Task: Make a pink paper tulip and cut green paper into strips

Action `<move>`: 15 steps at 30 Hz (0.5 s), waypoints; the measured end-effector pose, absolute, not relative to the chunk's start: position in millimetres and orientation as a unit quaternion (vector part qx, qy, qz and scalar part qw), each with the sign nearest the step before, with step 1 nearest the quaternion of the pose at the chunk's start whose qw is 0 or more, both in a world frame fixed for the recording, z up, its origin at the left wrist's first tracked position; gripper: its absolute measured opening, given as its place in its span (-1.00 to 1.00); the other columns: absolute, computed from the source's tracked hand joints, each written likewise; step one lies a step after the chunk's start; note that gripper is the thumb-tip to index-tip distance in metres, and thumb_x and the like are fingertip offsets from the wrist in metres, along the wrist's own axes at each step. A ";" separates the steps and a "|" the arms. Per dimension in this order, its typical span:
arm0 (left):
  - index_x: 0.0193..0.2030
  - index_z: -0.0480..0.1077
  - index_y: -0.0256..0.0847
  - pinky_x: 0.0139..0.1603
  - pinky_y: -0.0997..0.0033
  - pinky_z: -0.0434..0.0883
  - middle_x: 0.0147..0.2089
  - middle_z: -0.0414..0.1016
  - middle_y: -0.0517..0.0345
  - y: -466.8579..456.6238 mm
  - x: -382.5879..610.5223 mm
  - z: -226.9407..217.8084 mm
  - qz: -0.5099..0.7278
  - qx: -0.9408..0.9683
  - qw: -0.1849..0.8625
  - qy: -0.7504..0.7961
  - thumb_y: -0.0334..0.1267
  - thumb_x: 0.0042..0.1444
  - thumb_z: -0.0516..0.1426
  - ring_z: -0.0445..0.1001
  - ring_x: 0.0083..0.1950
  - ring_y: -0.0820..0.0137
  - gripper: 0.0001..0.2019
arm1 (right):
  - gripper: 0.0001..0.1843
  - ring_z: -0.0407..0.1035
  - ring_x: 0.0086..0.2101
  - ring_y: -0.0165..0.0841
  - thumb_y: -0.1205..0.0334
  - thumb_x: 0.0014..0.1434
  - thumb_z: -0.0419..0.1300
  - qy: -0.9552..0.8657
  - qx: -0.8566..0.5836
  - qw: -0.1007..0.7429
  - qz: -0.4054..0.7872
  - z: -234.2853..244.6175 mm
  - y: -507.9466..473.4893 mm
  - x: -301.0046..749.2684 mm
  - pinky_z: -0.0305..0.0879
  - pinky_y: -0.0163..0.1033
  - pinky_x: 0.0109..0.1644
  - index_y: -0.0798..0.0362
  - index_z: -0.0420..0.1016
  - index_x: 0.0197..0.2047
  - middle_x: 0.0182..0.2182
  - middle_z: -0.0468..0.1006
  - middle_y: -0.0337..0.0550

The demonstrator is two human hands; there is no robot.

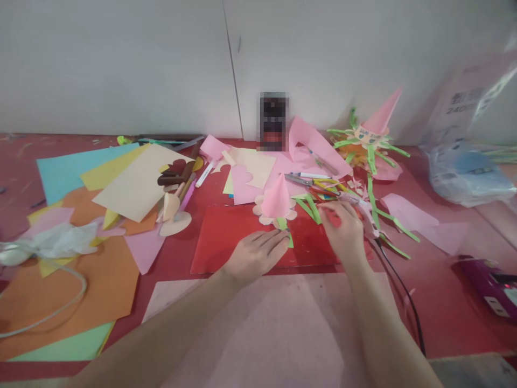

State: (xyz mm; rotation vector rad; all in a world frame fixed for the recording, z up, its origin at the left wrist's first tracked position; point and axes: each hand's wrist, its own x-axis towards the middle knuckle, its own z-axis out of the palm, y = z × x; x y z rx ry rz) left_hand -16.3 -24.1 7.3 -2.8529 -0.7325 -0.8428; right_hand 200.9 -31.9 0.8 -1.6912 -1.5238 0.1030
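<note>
A pink paper cone (pixel 276 200) stands on a scalloped cream paper base (pixel 264 219), on a red board (pixel 226 231). My left hand (pixel 260 250) lies flat with fingers stretched over a green paper strip (pixel 290 238) at the base's front edge. Part of that strip is hidden under my fingers. To the right, my right hand (pixel 343 223) has thumb and forefinger brought together at the end of folded green paper strips (pixel 310 207). Just beyond that hand lies a glue gun (pixel 368 221) with a black cord.
A finished-looking cone figure (pixel 371 134) with green strips stands back right. Pens (pixel 311 175) and pink paper scraps lie behind the board. Coloured sheets (pixel 125 183) spread over the left side. A purple power box (pixel 487 285) and a plastic bag (pixel 464 172) sit at right.
</note>
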 end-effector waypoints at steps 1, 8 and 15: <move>-0.19 0.35 -0.18 -0.16 0.43 0.43 -0.09 0.49 0.12 -24.5 -17.5 6.5 -0.276 -0.930 0.034 -0.242 -0.48 0.13 -0.09 0.46 -0.09 0.42 -0.74 | -0.79 0.31 -0.21 -0.32 0.21 0.12 0.00 -0.628 -0.657 0.412 0.055 -0.7 -30.9 196.1 0.23 -0.19 -0.06 -0.01 0.44 -0.26 -0.27 0.44 -0.13; -0.19 0.32 -0.18 -0.17 0.49 0.39 -0.11 0.50 0.20 -25.1 -23.3 -1.2 -0.270 -0.925 -0.013 -0.269 -0.51 0.12 -0.09 0.46 -0.12 0.49 -0.75 | -0.76 0.32 -0.16 -0.32 0.22 0.16 -0.02 -0.687 -0.614 0.372 0.113 -13.2 -26.0 184.2 0.22 -0.18 -0.02 -0.03 0.46 -0.21 -0.22 0.47 -0.15; -0.25 0.34 -0.21 -0.32 0.48 0.37 -0.35 0.51 0.19 -25.7 -19.0 0.6 -0.197 -0.937 -0.046 -0.285 -0.23 0.17 -0.05 0.47 -0.33 0.48 -0.81 | -0.77 0.33 -0.20 -0.32 0.25 0.15 0.00 -0.691 -0.616 0.362 0.109 -12.2 -26.6 185.1 0.23 -0.20 -0.05 0.00 0.48 -0.24 -0.24 0.49 -0.15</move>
